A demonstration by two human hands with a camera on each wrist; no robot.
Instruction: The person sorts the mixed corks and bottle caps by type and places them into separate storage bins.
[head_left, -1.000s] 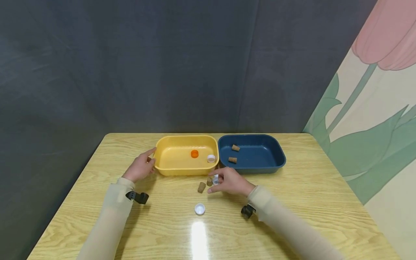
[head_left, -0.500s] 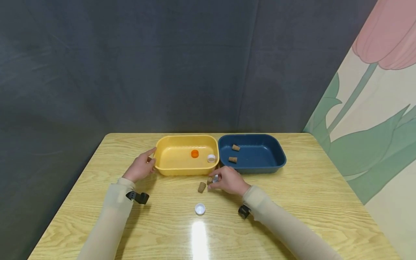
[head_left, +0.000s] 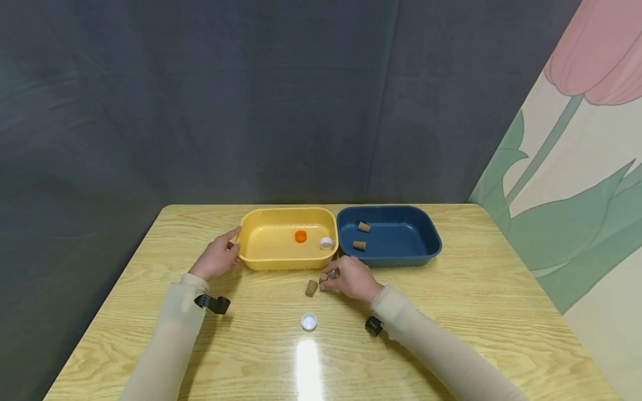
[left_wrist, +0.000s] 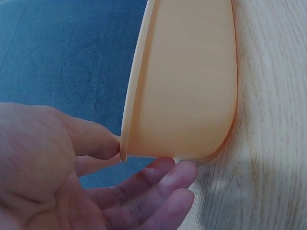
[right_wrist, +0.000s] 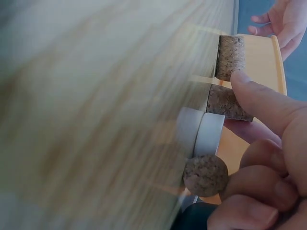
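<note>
The job looks partly done: two corks (head_left: 364,227) are held in the blue tub (head_left: 401,262) beyond the right hand (head_left: 353,278), two caps (head_left: 300,236) in the yellow tub (head_left: 286,264), touched by the left hand's (head_left: 215,257) loose fingers. Another cork (right_wrist: 225,102) is pinched by the right hand; around it, two corks and two caps are left, one cork (right_wrist: 206,176) hidden from above.
</note>
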